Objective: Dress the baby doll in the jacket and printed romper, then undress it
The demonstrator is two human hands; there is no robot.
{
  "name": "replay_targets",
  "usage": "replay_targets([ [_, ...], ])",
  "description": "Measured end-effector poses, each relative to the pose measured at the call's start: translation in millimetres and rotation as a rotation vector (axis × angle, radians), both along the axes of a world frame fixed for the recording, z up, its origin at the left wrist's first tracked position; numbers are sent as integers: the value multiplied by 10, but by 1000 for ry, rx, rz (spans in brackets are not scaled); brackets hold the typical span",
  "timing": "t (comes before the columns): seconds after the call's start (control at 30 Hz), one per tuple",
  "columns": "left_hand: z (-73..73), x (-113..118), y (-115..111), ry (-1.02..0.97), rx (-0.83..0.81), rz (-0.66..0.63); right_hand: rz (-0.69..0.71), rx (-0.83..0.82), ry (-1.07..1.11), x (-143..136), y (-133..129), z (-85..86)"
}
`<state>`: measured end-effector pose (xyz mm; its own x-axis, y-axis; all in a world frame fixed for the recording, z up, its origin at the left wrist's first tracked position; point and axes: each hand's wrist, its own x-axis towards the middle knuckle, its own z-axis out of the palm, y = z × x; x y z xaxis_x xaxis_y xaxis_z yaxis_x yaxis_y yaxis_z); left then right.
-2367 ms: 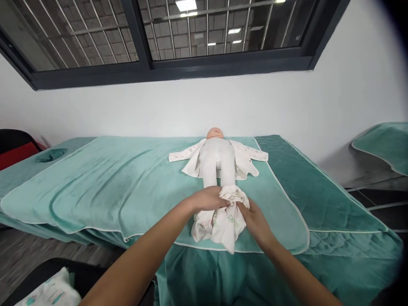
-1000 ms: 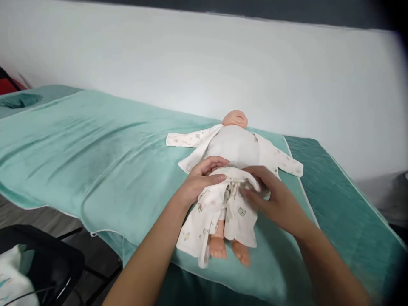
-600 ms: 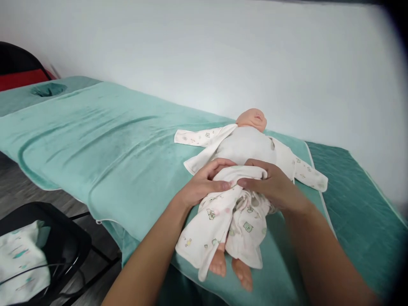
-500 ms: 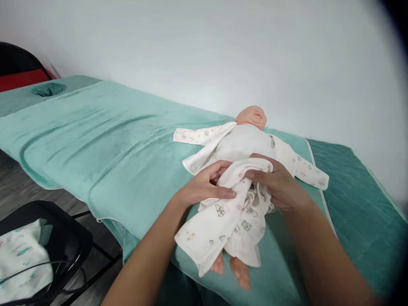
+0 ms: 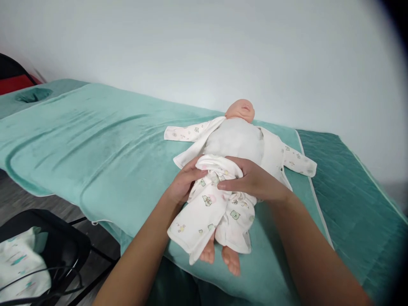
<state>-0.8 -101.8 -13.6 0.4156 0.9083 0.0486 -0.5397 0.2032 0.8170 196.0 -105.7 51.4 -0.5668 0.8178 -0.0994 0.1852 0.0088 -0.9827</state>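
The printed white garment [image 5: 208, 208], formerly bunched at the lower legs, has moved up to the hips of the doll [image 5: 235, 138], leaving both feet [image 5: 230, 260] exposed below its hems on the green sheet [image 5: 121, 161]. Left hand [image 5: 183, 183] and right hand [image 5: 258, 180] each pinch its gathered upper edge between thumb and fingers, the latter partly hidden, so the legs are now largely covered

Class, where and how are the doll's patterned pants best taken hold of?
I'd grip the pants at the bunched waist, left hand and right hand coming from opposite sides, thumbs on top. The soft cloth gathers there into a thick edge, likely firmer to hold than the loose, flared legs by the doll's feet.
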Motion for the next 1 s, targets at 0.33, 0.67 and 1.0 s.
replay_targets([
  [0.33, 27, 38, -18, 56, 11, 60, -74, -28, 129, 18, 20, -83],
  [0.67, 8, 42, 4, 42, -16, 36, -80, 28, 119, 2, 11, -88],
  [1.0, 46, 76, -20, 7, -21, 47, -79, 49, 104, -7, 5, -73],
])
